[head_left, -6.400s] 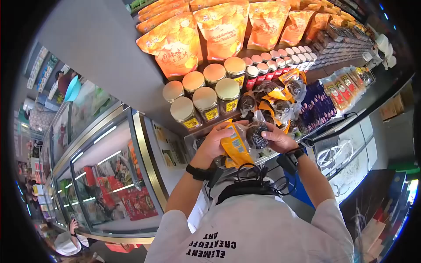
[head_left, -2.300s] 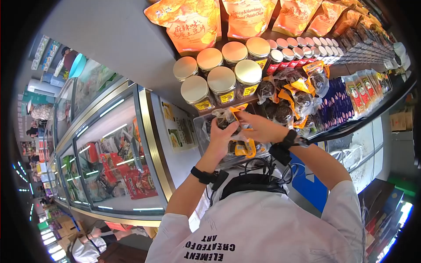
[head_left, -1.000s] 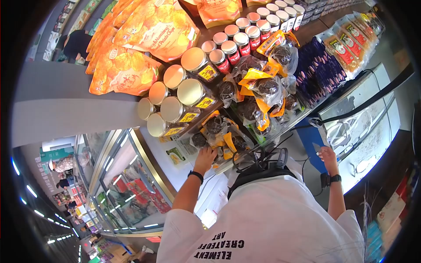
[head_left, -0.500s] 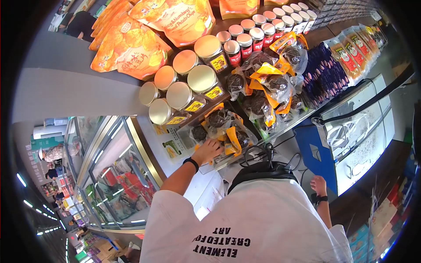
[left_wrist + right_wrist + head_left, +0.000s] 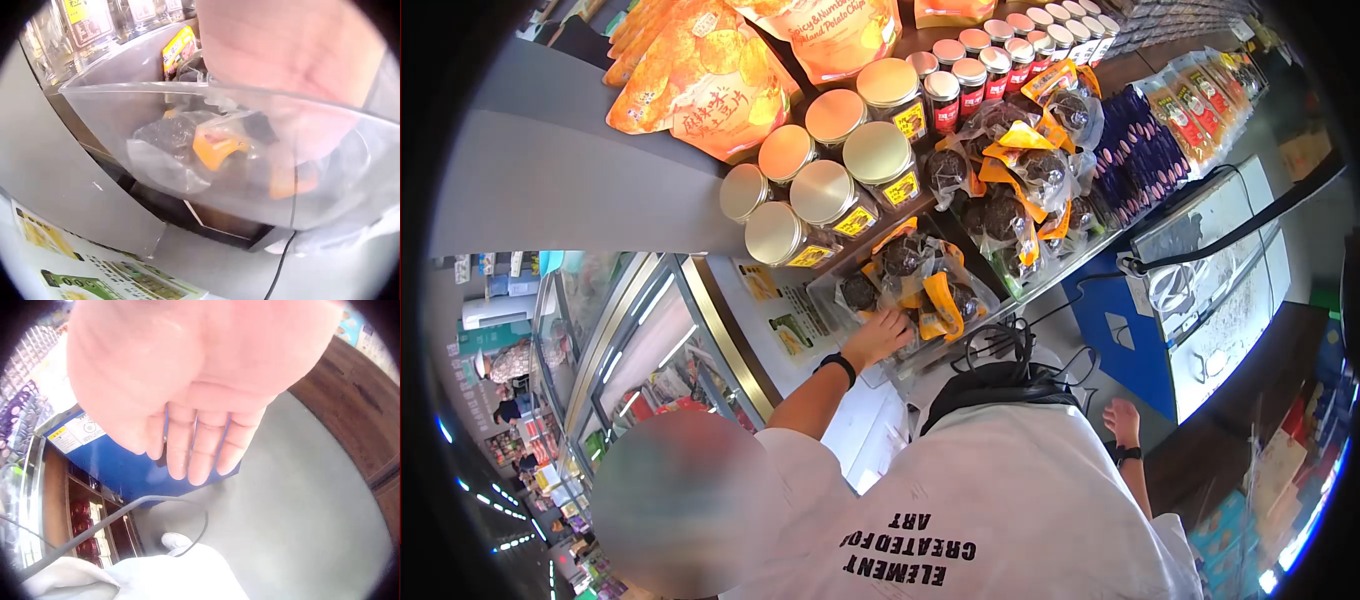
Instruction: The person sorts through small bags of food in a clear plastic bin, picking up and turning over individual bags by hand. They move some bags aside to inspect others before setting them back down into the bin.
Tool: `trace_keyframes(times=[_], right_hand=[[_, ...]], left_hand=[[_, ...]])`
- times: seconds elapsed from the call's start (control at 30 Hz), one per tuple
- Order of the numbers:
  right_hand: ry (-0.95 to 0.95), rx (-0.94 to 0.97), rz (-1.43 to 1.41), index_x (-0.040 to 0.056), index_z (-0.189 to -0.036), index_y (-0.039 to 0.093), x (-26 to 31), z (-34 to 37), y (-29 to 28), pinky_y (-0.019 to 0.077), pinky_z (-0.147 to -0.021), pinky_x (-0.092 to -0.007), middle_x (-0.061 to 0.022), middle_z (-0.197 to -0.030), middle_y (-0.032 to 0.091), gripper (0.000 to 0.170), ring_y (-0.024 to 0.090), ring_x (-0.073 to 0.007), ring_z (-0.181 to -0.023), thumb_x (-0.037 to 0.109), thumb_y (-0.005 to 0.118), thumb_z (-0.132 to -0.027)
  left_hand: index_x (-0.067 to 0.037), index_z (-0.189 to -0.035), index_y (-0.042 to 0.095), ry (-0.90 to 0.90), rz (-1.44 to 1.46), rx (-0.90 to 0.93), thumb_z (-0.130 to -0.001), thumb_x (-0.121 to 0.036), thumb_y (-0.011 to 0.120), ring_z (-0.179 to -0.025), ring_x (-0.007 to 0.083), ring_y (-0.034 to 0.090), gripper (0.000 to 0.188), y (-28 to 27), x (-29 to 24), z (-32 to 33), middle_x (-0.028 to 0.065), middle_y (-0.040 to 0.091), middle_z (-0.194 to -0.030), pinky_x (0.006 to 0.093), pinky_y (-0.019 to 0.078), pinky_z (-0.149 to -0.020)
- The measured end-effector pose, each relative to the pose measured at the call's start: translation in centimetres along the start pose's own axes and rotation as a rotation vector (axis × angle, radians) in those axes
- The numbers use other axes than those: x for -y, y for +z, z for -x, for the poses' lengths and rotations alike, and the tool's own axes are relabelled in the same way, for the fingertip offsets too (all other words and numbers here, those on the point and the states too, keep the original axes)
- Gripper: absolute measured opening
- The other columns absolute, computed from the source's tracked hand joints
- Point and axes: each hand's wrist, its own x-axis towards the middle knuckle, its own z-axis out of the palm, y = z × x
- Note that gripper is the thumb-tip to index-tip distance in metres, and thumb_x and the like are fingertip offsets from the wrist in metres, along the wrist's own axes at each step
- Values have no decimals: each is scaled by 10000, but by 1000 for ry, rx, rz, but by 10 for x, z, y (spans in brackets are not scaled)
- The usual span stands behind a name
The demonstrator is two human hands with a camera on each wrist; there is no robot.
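My left hand (image 5: 878, 338) rests over the front edge of a clear plastic bin (image 5: 112, 100). Dark round foods in clear bags with orange labels (image 5: 941, 300) lie in the bin beside its fingers. The left wrist view shows that hand (image 5: 294, 50) reaching over the bin wall, its fingers blurred behind the plastic. Away to the right, my right hand (image 5: 1122, 422) hangs low near a blue-sided box (image 5: 1115, 335). Its palm and straight fingers (image 5: 199, 450) show in the right wrist view, holding nothing.
A pile of the same bagged dark foods (image 5: 1025, 185) sits to the bin's right. Gold-lidded jars (image 5: 822, 190) and orange chip bags (image 5: 710, 85) stand behind. A glass display case (image 5: 650, 340) is at left; a black cable (image 5: 125, 509) loops below the right hand.
Both hands worked together over bagged foods at the bin earlier. The right hand has since moved away to the lower right and its fingers have straightened. The left hand stays at the bin edge.
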Motion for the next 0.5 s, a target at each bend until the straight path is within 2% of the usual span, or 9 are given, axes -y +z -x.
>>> trace_keyframes(times=[0.07,0.13,0.23,0.43,0.5], right_hand=[[4,32,-41,93,-1091,585,-11,5,0,498,-588,-304,-65,-897,655,220,643,-185,-736,207,547,-906],[1,68,-75,95,-1093,585,-20,8,0,497,-584,-302,-66,-899,654,219,643,-187,-736,208,551,-907],[70,7,-19,97,-1092,583,-36,13,2,496,-573,-305,-70,-895,653,221,642,-191,-724,212,564,-905],[218,1,-3,122,-1119,565,-51,18,8,518,-669,-359,-94,-975,642,254,640,-231,-822,252,576,-901],[220,11,-33,107,-1095,578,-54,24,11,496,-583,-307,-58,-920,654,241,636,-184,-725,246,563,-898]], left_hand=[[-110,-1103,505,-7,-34,36,-822,-150,512,-1160,305,472,284,18,2,3,124,534,-1140,436,314,-1065],[-116,-1084,509,-36,-113,162,-795,-159,552,-1128,295,492,295,27,3,1,115,545,-1124,403,343,-1031],[-121,-1044,524,6,-108,165,-757,-174,603,-1062,279,521,302,22,3,0,103,557,-1072,369,374,-972],[-126,-915,553,-58,100,169,-709,-164,647,-912,241,572,230,26,6,1,66,572,-919,358,412,-826],[-132,-901,564,-33,115,178,-711,-159,637,-898,238,580,205,25,8,0,63,578,-909,357,416,-806]])
